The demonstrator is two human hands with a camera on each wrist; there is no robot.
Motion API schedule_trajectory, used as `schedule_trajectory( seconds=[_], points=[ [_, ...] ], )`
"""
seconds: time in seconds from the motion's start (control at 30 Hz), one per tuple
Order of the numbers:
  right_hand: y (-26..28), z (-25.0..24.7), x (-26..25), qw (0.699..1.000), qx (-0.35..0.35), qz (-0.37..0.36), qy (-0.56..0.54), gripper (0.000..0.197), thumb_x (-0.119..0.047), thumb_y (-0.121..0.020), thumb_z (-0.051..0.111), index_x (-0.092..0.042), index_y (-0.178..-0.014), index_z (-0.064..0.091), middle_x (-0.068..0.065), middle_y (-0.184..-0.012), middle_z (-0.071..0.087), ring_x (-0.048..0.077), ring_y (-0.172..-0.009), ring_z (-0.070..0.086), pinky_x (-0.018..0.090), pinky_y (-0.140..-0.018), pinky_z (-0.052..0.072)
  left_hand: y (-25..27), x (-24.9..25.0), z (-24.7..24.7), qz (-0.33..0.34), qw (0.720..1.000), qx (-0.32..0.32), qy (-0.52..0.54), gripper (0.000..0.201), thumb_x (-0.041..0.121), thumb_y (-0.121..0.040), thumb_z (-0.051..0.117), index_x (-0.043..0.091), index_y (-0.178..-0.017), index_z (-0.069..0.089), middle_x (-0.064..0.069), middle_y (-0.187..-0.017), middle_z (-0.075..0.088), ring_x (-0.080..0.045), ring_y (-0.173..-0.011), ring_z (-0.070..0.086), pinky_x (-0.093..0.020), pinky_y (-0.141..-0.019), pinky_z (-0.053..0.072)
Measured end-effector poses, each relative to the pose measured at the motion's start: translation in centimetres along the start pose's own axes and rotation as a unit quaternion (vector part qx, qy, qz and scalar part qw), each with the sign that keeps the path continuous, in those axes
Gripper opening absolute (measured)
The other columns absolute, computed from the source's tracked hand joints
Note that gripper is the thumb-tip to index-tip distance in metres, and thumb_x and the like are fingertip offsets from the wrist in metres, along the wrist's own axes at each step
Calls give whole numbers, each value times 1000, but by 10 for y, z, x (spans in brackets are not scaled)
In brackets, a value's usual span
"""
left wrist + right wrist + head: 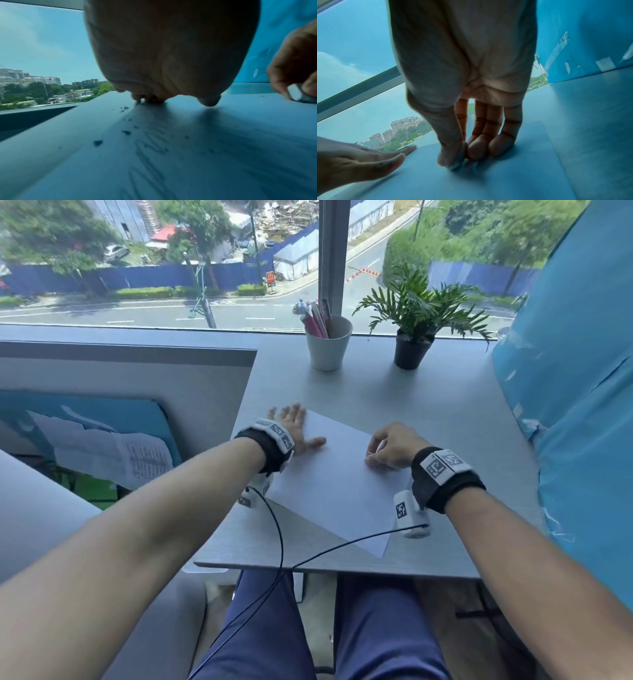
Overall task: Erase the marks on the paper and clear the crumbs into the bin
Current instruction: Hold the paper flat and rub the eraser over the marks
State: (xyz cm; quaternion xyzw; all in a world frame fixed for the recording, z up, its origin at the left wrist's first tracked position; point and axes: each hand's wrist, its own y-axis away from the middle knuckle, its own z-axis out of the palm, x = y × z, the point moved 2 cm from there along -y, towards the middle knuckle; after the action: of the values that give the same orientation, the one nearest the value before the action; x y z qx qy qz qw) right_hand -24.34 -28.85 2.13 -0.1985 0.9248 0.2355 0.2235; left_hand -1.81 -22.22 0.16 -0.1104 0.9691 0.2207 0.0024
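A white sheet of paper lies at an angle on the grey desk. My left hand lies flat with straight fingers on the paper's far left corner and presses it down. My right hand pinches a small white eraser between thumb and fingers, its tip on the paper near the right edge. In the left wrist view faint pencil marks show on the paper, with several dark eraser crumbs along its left side, and the eraser shows at the right.
A white cup with pens and a small potted plant stand at the back by the window. A blue panel borders the desk on the right. A grey partition rises on the left. No bin is in view.
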Motion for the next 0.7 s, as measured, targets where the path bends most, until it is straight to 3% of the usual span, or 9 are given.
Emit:
schedule_trajectory(
  seconds=[0.07, 0.1, 0.2, 0.27, 0.37, 0.43, 0.53, 0.6, 0.7],
  points=[
    [0, 0, 0, 1000, 0, -1, 1, 7, -22, -74, 81, -19, -76, 74, 1, -83, 71, 10, -65, 61, 21, -61, 48, 3, -4, -3, -35, 999, 15, -26, 108, 83, -85, 20, 7, -156, -9, -9, -164, -13, -26, -152, -10, -45, -120, -12],
    [-1, 1, 1, 1000, 0, -1, 0, 8, -22, -74, 81, -19, -77, 75, 1, -82, 71, 11, -66, 61, 22, -63, 49, 7, 2, -2, 3, 999, 35, -27, 109, 84, -85, 20, 7, -156, -9, -9, -164, -14, -25, -151, -12, -46, -120, -12],
    [-2, 0, 2, 1000, 3, -4, 1, 9, -22, -72, 82, -18, -76, 75, 3, -80, 71, 13, -66, 63, 23, -65, 50, 35, 38, 14, 226, 973, 34, -33, 99, 80, -88, 23, 18, -157, -11, -2, -163, -18, -20, -150, -16, -45, -120, -13],
    [-2, 0, 1, 1000, 4, -8, 8, 8, -23, -72, 81, -19, -75, 75, 3, -79, 72, 13, -65, 63, 22, -65, 49, 50, 54, 30, 305, 952, -10, -23, 91, 75, -91, 25, 25, -157, -12, 1, -162, -20, -17, -148, -19, -43, -118, -13],
    [-2, 1, 1, 1000, 4, -3, 3, 8, -21, -72, 81, -17, -74, 75, 4, -78, 72, 15, -65, 64, 22, -65, 51, 43, 35, 31, 252, 967, 0, 25, 83, 70, -94, 27, 29, -157, -9, 2, -163, -20, -18, -150, -18, -47, -120, -9],
    [-1, 2, 0, 1000, 6, 1, 1, 8, -21, -72, 81, -17, -74, 75, 4, -78, 72, 12, -60, 62, 20, -61, 48, 32, 7, 24, 155, 987, -1, 44, 85, 71, -94, 25, 27, -157, -10, 1, -162, -21, -20, -151, -15, -48, -122, -5],
    [2, 1, -2, 1000, 14, 0, 7, 7, -21, -73, 81, -17, -76, 75, 0, -81, 69, 8, -62, 59, 18, -62, 44, 26, -18, 15, 17, 999, 8, 35, 98, 76, -90, 26, 13, -157, -8, -7, -164, -16, -25, -152, -11, -45, -122, -4],
    [2, 1, -3, 1000, 14, 2, 9, 7, -22, -73, 81, -18, -76, 75, 1, -82, 70, 8, -64, 58, 19, -65, 43, 36, -11, 15, 42, 998, 34, 36, 102, 76, -90, 29, 7, -157, -5, -10, -164, -14, -26, -151, -11, -45, -122, -4],
    [6, 3, -4, 1000, 23, 5, 16, 7, -21, -74, 80, -18, -77, 75, 3, -84, 71, 10, -68, 59, 20, -67, 43, 59, 9, 29, 187, 981, 22, 43, 96, 70, -92, 36, 16, -158, -7, -1, -163, -17, -19, -151, -12, -41, -123, -4]
  ],
)
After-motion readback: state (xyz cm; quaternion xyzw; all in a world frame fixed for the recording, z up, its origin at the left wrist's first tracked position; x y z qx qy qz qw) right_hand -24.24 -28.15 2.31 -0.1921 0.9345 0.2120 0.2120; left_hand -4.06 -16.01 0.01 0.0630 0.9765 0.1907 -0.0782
